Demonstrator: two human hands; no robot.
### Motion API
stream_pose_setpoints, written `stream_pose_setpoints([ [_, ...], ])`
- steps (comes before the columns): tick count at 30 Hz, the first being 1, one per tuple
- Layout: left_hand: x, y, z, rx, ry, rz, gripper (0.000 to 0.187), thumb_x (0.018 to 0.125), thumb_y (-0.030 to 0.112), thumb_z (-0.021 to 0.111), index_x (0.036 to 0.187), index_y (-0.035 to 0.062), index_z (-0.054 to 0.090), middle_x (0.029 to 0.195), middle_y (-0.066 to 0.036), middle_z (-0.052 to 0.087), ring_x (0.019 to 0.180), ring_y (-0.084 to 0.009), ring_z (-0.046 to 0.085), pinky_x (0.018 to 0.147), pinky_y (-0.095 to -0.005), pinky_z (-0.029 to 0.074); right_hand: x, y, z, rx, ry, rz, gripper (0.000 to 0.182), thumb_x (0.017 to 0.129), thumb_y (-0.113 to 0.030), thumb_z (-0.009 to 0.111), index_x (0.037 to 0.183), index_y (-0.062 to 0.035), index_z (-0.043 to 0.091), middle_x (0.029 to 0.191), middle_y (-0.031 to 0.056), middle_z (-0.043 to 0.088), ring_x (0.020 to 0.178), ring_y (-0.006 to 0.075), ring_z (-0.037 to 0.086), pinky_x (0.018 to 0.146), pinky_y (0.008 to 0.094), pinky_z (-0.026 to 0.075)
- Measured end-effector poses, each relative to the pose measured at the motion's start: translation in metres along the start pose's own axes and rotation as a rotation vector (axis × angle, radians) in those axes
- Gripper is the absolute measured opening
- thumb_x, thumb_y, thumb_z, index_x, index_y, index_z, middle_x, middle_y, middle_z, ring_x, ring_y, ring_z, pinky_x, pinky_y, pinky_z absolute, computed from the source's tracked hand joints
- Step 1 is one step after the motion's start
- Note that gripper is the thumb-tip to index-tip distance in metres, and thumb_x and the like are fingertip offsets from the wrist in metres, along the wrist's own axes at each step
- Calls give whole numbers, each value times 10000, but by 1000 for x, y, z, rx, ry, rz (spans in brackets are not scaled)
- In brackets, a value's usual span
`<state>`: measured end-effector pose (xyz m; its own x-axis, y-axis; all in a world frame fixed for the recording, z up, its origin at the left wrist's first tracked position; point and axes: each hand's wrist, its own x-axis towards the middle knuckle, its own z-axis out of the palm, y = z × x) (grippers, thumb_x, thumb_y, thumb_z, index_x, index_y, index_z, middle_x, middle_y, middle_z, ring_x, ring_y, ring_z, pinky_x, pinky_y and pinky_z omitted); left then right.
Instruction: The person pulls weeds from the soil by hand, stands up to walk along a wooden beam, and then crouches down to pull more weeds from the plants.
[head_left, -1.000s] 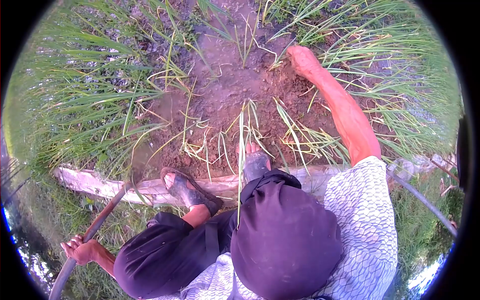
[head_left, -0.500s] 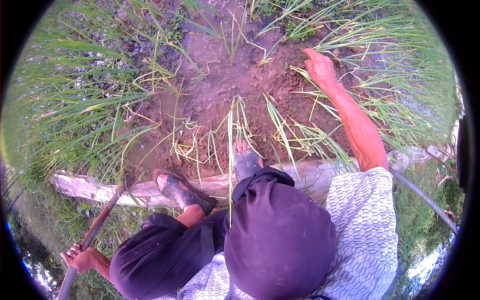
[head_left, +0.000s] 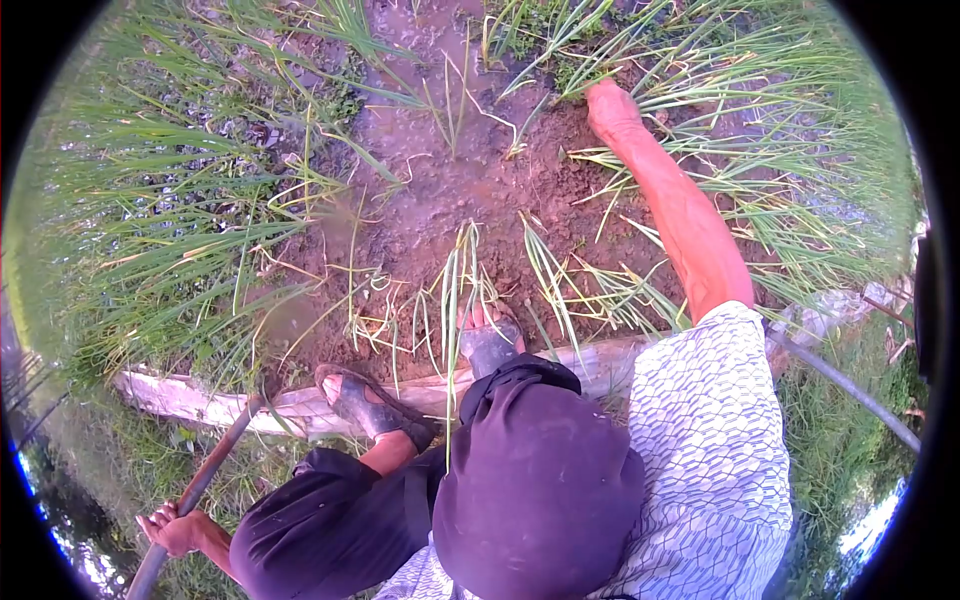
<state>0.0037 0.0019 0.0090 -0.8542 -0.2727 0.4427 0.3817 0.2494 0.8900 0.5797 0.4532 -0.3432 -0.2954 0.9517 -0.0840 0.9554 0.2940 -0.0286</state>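
Note:
My right hand (head_left: 612, 106) reaches down into green weeds (head_left: 578, 78) at the upper right of the muddy soil. Its fingers point away and are hidden by the hand and the leaves. At the lower left my left hand (head_left: 176, 529) is wrapped round a long wooden handle (head_left: 212, 468), which slants up to the log edge. Long onion-like plants (head_left: 720, 95) lean over the mud beside my right forearm. Loose green stalks (head_left: 548, 270) lie on the soil near my feet.
A pale log (head_left: 190, 397) runs along the front of the wet soil (head_left: 430, 190). My sandalled feet (head_left: 365, 405) rest at the log. Dense plants (head_left: 170, 230) stand at the left. A grey pole (head_left: 850, 386) slants at the right.
My right hand has moved forward and slightly left, from the bare soil beside the plants into the weeds. My left hand stays on the handle. The view has shifted slightly.

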Motion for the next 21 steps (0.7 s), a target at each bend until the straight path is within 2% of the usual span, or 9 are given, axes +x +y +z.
stream_pose_setpoints([
  [2,-3,3,1,-3,-13,-3,171,923,122,529,787,19,545,570,24,293,431,-102,298,423,-269,320,19,14,-10,-75,-147,89,180,819,-107,528,883,-30,677,916,197,670,859,363,660,755,418,540],
  [4,-2,3,1,1,-13,-3,172,927,125,527,793,19,545,569,28,284,431,-99,288,423,-268,315,40,33,-25,130,-344,329,191,758,-61,561,912,-7,661,859,193,661,773,348,668,707,403,553],
  [7,-4,4,2,-1,-19,1,181,934,132,520,788,24,535,567,32,270,430,-97,277,424,-266,309,46,56,-8,820,-115,768,374,708,-134,679,1070,-44,649,779,131,672,667,238,673,713,366,543],
  [10,-10,9,6,18,3,-13,185,936,131,514,782,30,525,566,37,263,429,-94,275,425,-265,309,37,59,3,275,-89,293,360,710,-145,678,1061,-66,654,818,145,670,681,262,668,733,377,531],
  [11,-15,11,7,3,-10,-14,186,937,133,511,782,31,524,567,38,262,428,-94,274,425,-265,310,36,57,7,217,-51,233,275,705,-154,678,966,-70,675,815,159,663,722,292,667,748,373,529],
  [14,-25,17,11,-34,-49,-15,190,940,141,503,787,32,526,568,40,260,426,-93,271,424,-266,312,33,63,37,51,159,79,221,706,-173,682,892,-55,676,791,172,663,765,308,662,751,379,519],
  [15,-24,15,8,-45,-60,-18,190,941,145,502,792,31,529,569,40,260,426,-93,270,424,-267,313,35,70,47,34,189,36,201,715,-190,690,847,-40,665,748,155,666,695,275,668,697,364,516],
  [19,-27,17,9,-19,-36,-21,190,941,158,505,806,25,528,571,38,261,432,-94,275,423,-263,312,25,73,9,690,-212,349,138,765,-178,678,842,-64,669,632,84,644,531,147,639,542,299,488],
  [21,-25,17,10,15,-12,-34,180,940,153,505,820,21,526,577,36,265,434,-94,280,422,-261,310,27,75,9,656,-243,396,145,766,-175,687,861,-66,670,643,93,652,524,146,638,528,306,490],
])
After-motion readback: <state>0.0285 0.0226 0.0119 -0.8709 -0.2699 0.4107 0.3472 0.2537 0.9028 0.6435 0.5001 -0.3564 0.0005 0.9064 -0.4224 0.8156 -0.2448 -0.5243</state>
